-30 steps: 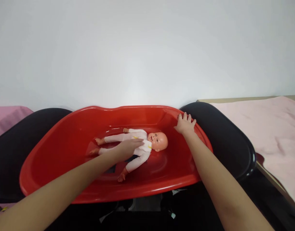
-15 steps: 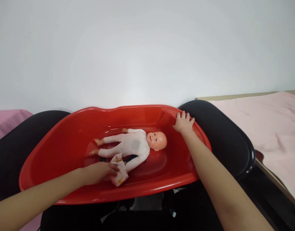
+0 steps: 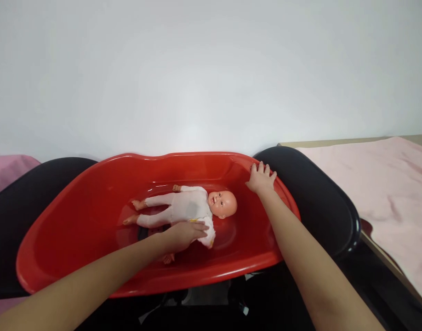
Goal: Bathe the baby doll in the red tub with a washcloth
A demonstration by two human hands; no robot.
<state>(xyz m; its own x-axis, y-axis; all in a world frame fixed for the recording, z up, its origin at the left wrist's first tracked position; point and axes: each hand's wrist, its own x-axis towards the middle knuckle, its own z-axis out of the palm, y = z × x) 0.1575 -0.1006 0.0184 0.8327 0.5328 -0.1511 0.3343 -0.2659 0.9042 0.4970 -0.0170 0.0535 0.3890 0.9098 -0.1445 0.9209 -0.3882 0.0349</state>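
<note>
A baby doll [image 3: 188,205] with a white cloth body lies on its back in a red baby bathtub [image 3: 76,207], head to the right and feet to the left. My left hand [image 3: 186,233] holds a small white washcloth [image 3: 207,234] with yellow marks against the doll's near arm by the shoulder. That arm is mostly covered by my hand and the cloth; its small hand shows below my wrist. My right hand [image 3: 261,178] rests with spread fingers on the tub's right rim and inner wall, holding nothing.
Black chairs flank the tub, one at the right [image 3: 321,202] and one at the left [image 3: 35,197]. A pink cloth [image 3: 386,184] covers a table at the right. Behind the tub rises a white wall [image 3: 197,82]. Dark supports are visible below the tub.
My left hand has moved the washcloth rightward and up along the doll's near arm, from beside its hand to the shoulder. My right hand stays on the rim. The view has shifted slightly.
</note>
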